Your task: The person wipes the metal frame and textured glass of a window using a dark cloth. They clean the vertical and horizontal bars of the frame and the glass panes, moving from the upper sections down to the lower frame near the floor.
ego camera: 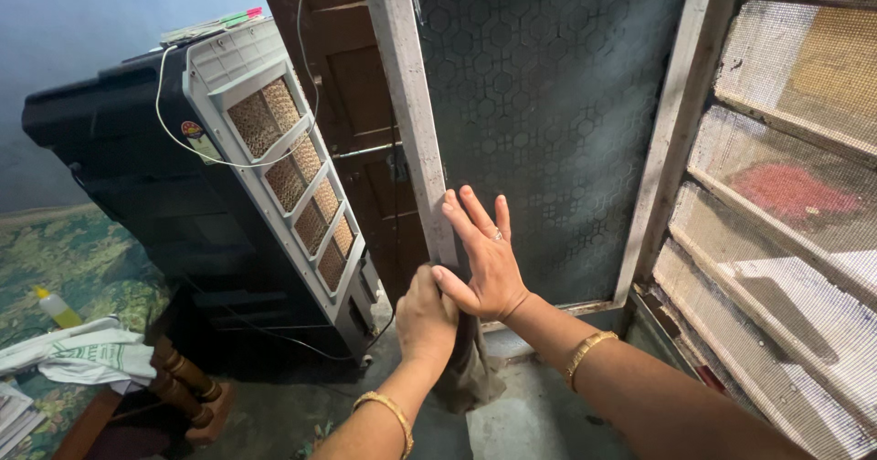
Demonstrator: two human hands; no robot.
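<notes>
A dark patterned glass door panel (548, 104) rises above and behind both hands, its pale wooden frame (411, 104) running up from them. A black air cooler (210, 195) stands to the left of the left hand. The right hand (484, 259) lies flat and open against the glass. The left hand (425, 318) is clenched around a dark cloth (470, 369), pressed at the frame's lower end, touching the right thumb.

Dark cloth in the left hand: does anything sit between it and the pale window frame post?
Nothing visible does. The left hand presses the dark cloth against the frame post; the right hand lies flat on the patterned glass beside it.
</notes>
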